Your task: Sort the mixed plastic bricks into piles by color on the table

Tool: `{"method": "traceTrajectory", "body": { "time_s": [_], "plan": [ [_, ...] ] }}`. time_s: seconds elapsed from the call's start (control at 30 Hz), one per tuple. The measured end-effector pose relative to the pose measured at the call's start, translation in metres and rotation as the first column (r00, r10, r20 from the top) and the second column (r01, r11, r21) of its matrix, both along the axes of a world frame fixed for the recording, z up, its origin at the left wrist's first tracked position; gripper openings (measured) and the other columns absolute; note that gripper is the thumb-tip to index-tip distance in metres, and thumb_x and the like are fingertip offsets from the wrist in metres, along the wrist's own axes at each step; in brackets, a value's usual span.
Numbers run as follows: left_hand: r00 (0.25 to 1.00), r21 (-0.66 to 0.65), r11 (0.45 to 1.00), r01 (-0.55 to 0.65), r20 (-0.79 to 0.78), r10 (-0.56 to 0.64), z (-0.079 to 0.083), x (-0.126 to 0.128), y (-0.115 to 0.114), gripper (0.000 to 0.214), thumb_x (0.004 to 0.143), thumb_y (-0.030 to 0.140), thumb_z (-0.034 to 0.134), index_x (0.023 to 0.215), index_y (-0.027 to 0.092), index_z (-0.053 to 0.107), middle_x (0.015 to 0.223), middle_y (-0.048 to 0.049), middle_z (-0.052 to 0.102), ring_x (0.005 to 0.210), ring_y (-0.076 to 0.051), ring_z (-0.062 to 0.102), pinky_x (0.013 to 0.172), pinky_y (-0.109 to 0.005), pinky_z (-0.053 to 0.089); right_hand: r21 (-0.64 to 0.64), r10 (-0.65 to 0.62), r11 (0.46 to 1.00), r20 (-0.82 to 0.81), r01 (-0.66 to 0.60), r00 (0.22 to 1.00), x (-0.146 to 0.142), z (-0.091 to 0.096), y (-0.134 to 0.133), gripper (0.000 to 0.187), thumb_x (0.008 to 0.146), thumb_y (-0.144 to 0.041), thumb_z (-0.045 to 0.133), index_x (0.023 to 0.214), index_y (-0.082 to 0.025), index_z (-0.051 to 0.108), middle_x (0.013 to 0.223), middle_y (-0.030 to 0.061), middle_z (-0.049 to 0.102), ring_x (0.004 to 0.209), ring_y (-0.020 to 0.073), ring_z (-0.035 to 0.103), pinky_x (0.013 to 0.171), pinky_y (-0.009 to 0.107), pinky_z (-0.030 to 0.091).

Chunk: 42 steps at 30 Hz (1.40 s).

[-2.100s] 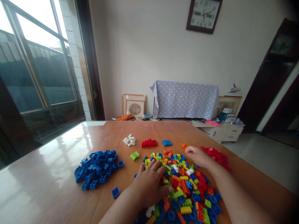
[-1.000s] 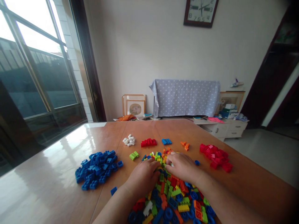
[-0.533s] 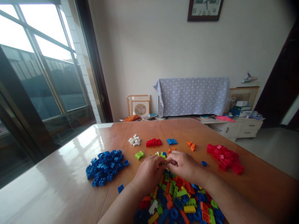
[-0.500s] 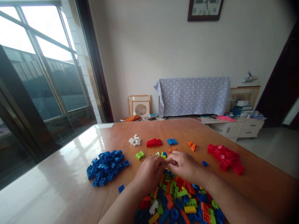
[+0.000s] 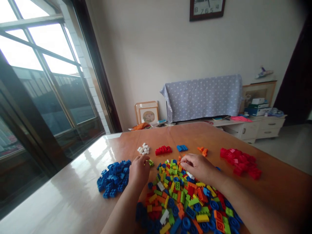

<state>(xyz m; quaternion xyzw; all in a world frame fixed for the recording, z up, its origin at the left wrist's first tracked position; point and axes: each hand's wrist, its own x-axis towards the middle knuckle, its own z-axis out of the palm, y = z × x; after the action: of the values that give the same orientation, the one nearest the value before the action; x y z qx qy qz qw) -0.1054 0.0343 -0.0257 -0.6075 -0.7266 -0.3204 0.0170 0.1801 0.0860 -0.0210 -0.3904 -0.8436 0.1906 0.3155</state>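
My left hand (image 5: 139, 170) is at the small cluster of lime-green bricks (image 5: 151, 163), partly covering it. Its fingers are curled together, and whatever they hold is hidden. Over the far right side of the mixed pile of toy bricks (image 5: 180, 198) is my right hand (image 5: 197, 166). Its thumb and fingers are bent close to a small orange brick (image 5: 179, 158); I cannot make out what is between them. A white brick (image 5: 190, 175) lies just below that hand. The mixed pile holds green, yellow, orange, red, white and blue pieces.
A heap of blue bricks (image 5: 114, 178) lies left of my left hand. Along the far side are white pieces (image 5: 143, 149), red bricks (image 5: 163, 150), blue bricks (image 5: 182, 148) and orange pieces (image 5: 202, 151). A red heap (image 5: 240, 162) sits at right on the wooden table (image 5: 73, 191).
My hands were together over the far part of the pile. The left has moved left to the lime-green bricks, and the right slightly right. More of the pile shows; the view has tilted.
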Motion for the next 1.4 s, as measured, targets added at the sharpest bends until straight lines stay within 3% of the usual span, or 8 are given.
{"method": "traceTrajectory", "body": {
  "time_s": [0.27,0.5,0.6,0.73,0.9,1.1,1.4],
  "plan": [
    [0.995,-0.105,0.991,-0.081,-0.072,0.074,-0.007,0.000,0.005,0.032,0.094,0.023,0.046,0.109,0.025,0.074,0.110,-0.0067,0.070,0.105,-0.022,0.063,0.085,-0.029,0.042,0.021,-0.005,1.000,-0.012,0.005,1.000,0.000,-0.001,0.002,0.020,0.090,-0.033,0.056,0.084,-0.022,0.071,0.078,0.0014,0.068,0.072,0.0158,0.060,0.064,0.026,0.039],
    [0.978,-0.164,0.975,-0.152,-0.166,0.125,-0.007,0.002,0.003,0.039,0.096,0.024,0.041,0.126,0.027,0.066,0.121,-0.0078,0.069,0.114,-0.025,0.060,0.087,-0.034,0.042,0.019,-0.016,1.000,-0.008,0.016,1.000,0.002,0.000,0.002,0.019,0.089,-0.033,0.057,0.082,-0.022,0.070,0.078,0.0009,0.067,0.071,0.0153,0.059,0.063,0.026,0.037],
    [0.972,-0.156,0.977,-0.146,-0.206,0.112,-0.001,0.006,-0.002,0.036,0.095,0.022,0.041,0.118,0.028,0.068,0.120,-0.0067,0.069,0.115,-0.027,0.058,0.087,-0.036,0.040,0.022,-0.016,1.000,-0.010,0.016,1.000,0.003,0.001,0.002,0.019,0.089,-0.033,0.057,0.081,-0.022,0.069,0.078,0.0008,0.067,0.071,0.0153,0.059,0.063,0.026,0.037],
    [0.969,-0.162,0.986,-0.036,-0.248,-0.005,0.011,0.015,-0.011,0.027,0.092,0.025,0.046,0.104,0.027,0.070,0.112,-0.0068,0.069,0.109,-0.027,0.057,0.087,-0.036,0.039,0.025,-0.010,1.000,-0.006,0.010,1.000,0.004,0.002,0.002,0.019,0.089,-0.033,0.056,0.080,-0.022,0.068,0.077,0.0005,0.067,0.071,0.0152,0.060,0.063,0.026,0.037],
    [0.954,-0.311,0.943,0.118,-0.226,-0.195,0.022,0.028,-0.022,0.019,0.088,0.027,0.051,0.087,0.026,0.070,0.096,-0.0041,0.072,0.101,-0.025,0.060,0.085,-0.033,0.039,0.019,-0.006,1.000,-0.003,0.006,1.000,0.004,0.002,0.001,0.019,0.089,-0.033,0.057,0.082,-0.022,0.070,0.079,0.0011,0.069,0.074,0.0160,0.061,0.064,0.026,0.038],
    [0.954,-0.393,0.918,0.058,-0.249,-0.167,0.021,0.031,-0.025,0.016,0.083,0.036,0.056,0.076,0.025,0.065,0.085,-0.0039,0.071,0.093,-0.026,0.062,0.081,-0.034,0.038,-0.002,-0.018,1.000,0.017,0.018,1.000,0.002,0.001,0.001,0.019,0.089,-0.033,0.057,0.085,-0.023,0.072,0.080,0.0015,0.070,0.073,0.0164,0.061,0.064,0.026,0.038],
    [0.970,-0.371,0.921,0.116,-0.157,-0.185,0.015,0.027,-0.022,0.012,0.081,0.034,0.059,0.076,0.024,0.063,0.076,0.0010,0.070,0.079,-0.021,0.063,0.077,-0.032,0.035,-0.001,-0.007,1.000,0.038,0.007,0.999,0.003,0.004,0.000,0.020,0.091,-0.033,0.055,0.083,-0.022,0.071,0.079,0.0010,0.069,0.074,0.0161,0.060,0.065,0.026,0.037]
  ]
}}
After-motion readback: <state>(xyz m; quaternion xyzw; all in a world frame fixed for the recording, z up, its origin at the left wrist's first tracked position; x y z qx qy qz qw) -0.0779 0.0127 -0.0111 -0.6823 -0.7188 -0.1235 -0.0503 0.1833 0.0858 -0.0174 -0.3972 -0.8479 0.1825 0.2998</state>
